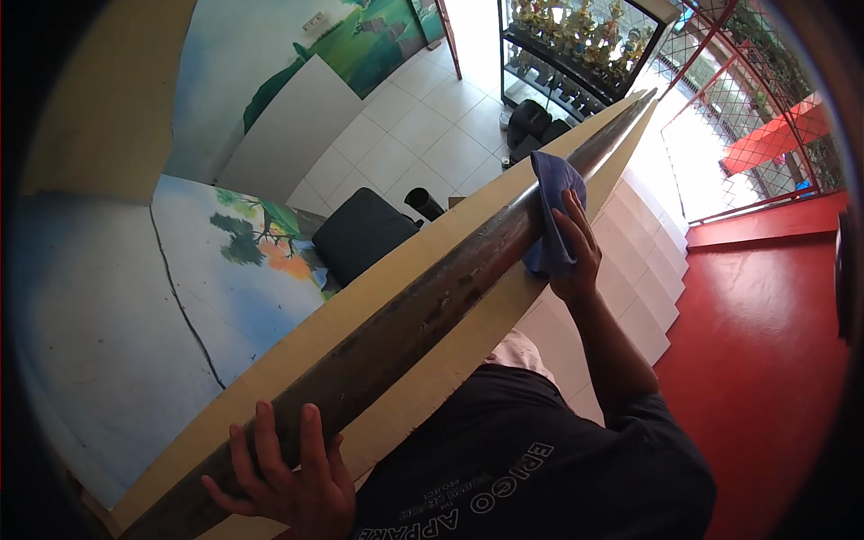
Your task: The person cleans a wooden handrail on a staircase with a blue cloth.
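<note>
A long dark brown rail [396, 351], scuffed in places, runs diagonally from the lower left to the upper right on top of a cream-coloured wall edge [468, 346]. At the lower left my left hand [292, 481] rests on the rail with its fingers spread, holding nothing. Farther up, my right hand [576, 252] presses a folded blue-purple cloth [549, 216] against the rail's side. The cloth drapes over part of the rail there, and my right fingers lie against its outer face.
Beyond the wall, a black chair [364, 238] and a dark cylinder [423, 203] stand near a tiled floor [387, 126]. A cabinet of trophies [576, 45] is at the top. Pale steps [630, 243], a red wall [756, 360] and red mesh grille [765, 117] lie to the right.
</note>
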A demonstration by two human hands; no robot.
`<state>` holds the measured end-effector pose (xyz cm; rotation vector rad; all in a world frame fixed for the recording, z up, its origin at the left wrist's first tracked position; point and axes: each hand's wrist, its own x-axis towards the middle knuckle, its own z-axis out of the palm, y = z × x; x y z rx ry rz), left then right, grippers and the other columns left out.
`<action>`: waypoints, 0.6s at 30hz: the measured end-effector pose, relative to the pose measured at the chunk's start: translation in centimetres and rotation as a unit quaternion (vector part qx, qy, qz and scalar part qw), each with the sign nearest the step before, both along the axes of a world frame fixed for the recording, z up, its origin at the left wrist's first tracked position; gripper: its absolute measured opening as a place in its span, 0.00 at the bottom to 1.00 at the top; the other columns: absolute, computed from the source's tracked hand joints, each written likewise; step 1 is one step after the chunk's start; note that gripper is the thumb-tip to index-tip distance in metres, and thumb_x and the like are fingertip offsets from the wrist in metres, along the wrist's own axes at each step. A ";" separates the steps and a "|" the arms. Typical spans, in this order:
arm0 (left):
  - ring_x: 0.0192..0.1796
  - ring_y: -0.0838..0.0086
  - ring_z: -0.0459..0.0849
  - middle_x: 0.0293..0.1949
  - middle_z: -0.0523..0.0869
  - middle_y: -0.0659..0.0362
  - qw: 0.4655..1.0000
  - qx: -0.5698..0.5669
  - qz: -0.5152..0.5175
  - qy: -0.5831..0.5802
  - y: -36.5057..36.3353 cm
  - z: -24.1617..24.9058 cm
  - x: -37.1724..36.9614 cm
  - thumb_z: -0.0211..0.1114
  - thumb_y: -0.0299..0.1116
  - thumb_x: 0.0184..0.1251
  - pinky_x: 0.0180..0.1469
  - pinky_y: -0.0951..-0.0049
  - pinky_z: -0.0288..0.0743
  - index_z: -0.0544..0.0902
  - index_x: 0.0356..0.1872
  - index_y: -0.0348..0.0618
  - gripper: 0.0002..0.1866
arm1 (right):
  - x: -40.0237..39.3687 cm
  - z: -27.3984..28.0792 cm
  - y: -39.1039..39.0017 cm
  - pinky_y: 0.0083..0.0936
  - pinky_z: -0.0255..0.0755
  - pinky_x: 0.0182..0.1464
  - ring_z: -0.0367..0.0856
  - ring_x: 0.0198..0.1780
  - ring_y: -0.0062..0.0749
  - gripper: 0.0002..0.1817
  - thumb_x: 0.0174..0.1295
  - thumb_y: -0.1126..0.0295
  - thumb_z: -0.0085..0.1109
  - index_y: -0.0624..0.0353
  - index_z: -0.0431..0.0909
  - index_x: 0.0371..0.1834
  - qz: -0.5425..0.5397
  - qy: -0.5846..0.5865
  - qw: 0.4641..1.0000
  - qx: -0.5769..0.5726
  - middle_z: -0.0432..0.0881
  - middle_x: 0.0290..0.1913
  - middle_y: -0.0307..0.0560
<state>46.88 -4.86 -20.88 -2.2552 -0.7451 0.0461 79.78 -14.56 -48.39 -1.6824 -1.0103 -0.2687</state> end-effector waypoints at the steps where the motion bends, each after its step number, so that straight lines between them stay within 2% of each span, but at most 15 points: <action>1: 0.73 0.53 0.66 0.70 0.73 0.55 1.000 0.000 0.002 0.001 0.0 0.0 0.0 0.48 0.52 0.79 0.74 0.34 0.32 0.79 0.64 0.59 0.21 | -0.3 0.0 0.2 0.49 0.57 0.75 0.65 0.75 0.58 0.24 0.61 0.71 0.63 0.61 0.78 0.62 -0.006 0.008 1.000 0.006 0.71 0.71 0.63; 4: 0.73 0.54 0.66 0.69 0.74 0.55 1.000 0.000 0.002 -0.002 0.0 0.0 -0.1 0.50 0.52 0.78 0.74 0.34 0.32 0.79 0.63 0.59 0.21 | -1.4 1.2 1.1 0.46 0.54 0.76 0.63 0.76 0.55 0.22 0.64 0.72 0.57 0.64 0.77 0.62 -0.019 0.077 0.996 0.043 0.71 0.71 0.63; 5: 0.73 0.54 0.66 0.69 0.74 0.55 1.000 -0.001 0.000 -0.006 0.1 -0.1 -0.1 0.50 0.52 0.78 0.74 0.34 0.32 0.79 0.63 0.59 0.21 | -1.8 0.9 1.0 0.45 0.55 0.76 0.63 0.76 0.53 0.21 0.66 0.72 0.55 0.65 0.76 0.63 -0.018 0.153 0.986 0.071 0.71 0.71 0.63; 6: 0.73 0.54 0.66 0.69 0.74 0.56 1.000 -0.001 -0.003 -0.010 0.1 -0.1 -0.1 0.50 0.52 0.78 0.74 0.34 0.32 0.79 0.63 0.59 0.21 | -2.3 0.5 0.9 0.44 0.55 0.76 0.64 0.76 0.51 0.21 0.68 0.73 0.52 0.66 0.75 0.63 -0.020 0.226 0.968 0.106 0.71 0.71 0.63; 7: 0.73 0.54 0.66 0.69 0.74 0.56 1.000 0.000 -0.002 -0.008 0.1 -0.2 -0.1 0.50 0.52 0.78 0.74 0.34 0.32 0.79 0.63 0.60 0.21 | -2.9 -0.9 0.5 0.42 0.57 0.75 0.65 0.75 0.48 0.21 0.71 0.73 0.48 0.67 0.74 0.65 -0.016 0.341 0.928 0.152 0.72 0.70 0.62; 9: 0.73 0.55 0.66 0.69 0.75 0.56 1.000 0.002 0.000 -0.005 0.1 -0.2 -0.2 0.51 0.52 0.78 0.74 0.34 0.32 0.79 0.63 0.60 0.21 | -4.2 -2.3 -0.2 0.40 0.58 0.74 0.67 0.74 0.44 0.21 0.74 0.73 0.44 0.69 0.71 0.67 0.008 0.428 0.878 0.212 0.72 0.69 0.61; 10: 0.73 0.55 0.66 0.69 0.75 0.56 1.000 0.003 0.001 -0.006 0.1 -0.2 -0.2 0.51 0.52 0.78 0.74 0.34 0.32 0.79 0.63 0.60 0.21 | -5.1 -0.3 0.4 0.39 0.59 0.74 0.67 0.74 0.44 0.21 0.75 0.72 0.43 0.70 0.70 0.67 0.027 0.407 0.884 0.228 0.72 0.69 0.62; 11: 0.73 0.55 0.66 0.69 0.75 0.56 1.000 0.003 0.001 -0.006 0.1 -0.2 -0.2 0.51 0.52 0.78 0.74 0.34 0.32 0.79 0.63 0.60 0.21 | -5.4 2.1 0.6 0.46 0.53 0.76 0.64 0.75 0.52 0.24 0.68 0.70 0.51 0.69 0.72 0.66 0.053 0.251 0.959 0.123 0.71 0.69 0.66; 12: 0.73 0.55 0.66 0.69 0.74 0.56 1.000 0.005 0.002 -0.006 0.0 -0.2 -0.1 0.52 0.52 0.77 0.74 0.34 0.33 0.79 0.63 0.60 0.21 | -5.8 5.6 1.2 0.54 0.46 0.77 0.62 0.76 0.61 0.27 0.62 0.69 0.59 0.69 0.74 0.64 0.062 0.076 0.994 0.052 0.69 0.70 0.70; 14: 0.73 0.55 0.66 0.69 0.74 0.56 1.000 0.002 0.005 -0.008 -0.1 -0.2 -0.1 0.52 0.52 0.77 0.74 0.34 0.33 0.79 0.63 0.60 0.21 | -7.4 7.6 1.0 0.59 0.46 0.76 0.64 0.75 0.59 0.24 0.64 0.63 0.59 0.62 0.77 0.62 0.130 -0.004 0.992 0.004 0.73 0.69 0.61; 15: 0.73 0.55 0.66 0.69 0.74 0.56 1.000 0.002 0.005 -0.009 -0.1 -0.2 -0.1 0.52 0.51 0.77 0.74 0.34 0.33 0.79 0.63 0.60 0.21 | -7.7 8.4 0.8 0.63 0.42 0.76 0.65 0.75 0.62 0.24 0.57 0.64 0.65 0.58 0.81 0.58 0.142 -0.033 0.989 -0.027 0.75 0.68 0.60; 17: 0.73 0.55 0.66 0.69 0.74 0.56 1.000 -0.003 0.003 -0.008 0.1 -0.1 -0.1 0.52 0.51 0.77 0.74 0.34 0.33 0.79 0.63 0.60 0.20 | -4.7 7.8 0.2 0.63 0.41 0.77 0.66 0.74 0.62 0.23 0.56 0.63 0.66 0.55 0.82 0.57 0.073 -0.100 0.989 -0.082 0.78 0.66 0.54; 18: 0.73 0.55 0.66 0.69 0.74 0.57 1.000 -0.008 0.006 -0.007 0.0 0.0 -0.2 0.52 0.51 0.77 0.74 0.34 0.34 0.79 0.63 0.61 0.20 | -3.5 7.9 0.5 0.63 0.41 0.76 0.67 0.74 0.60 0.23 0.57 0.64 0.64 0.55 0.82 0.57 0.028 -0.037 0.995 -0.086 0.79 0.65 0.54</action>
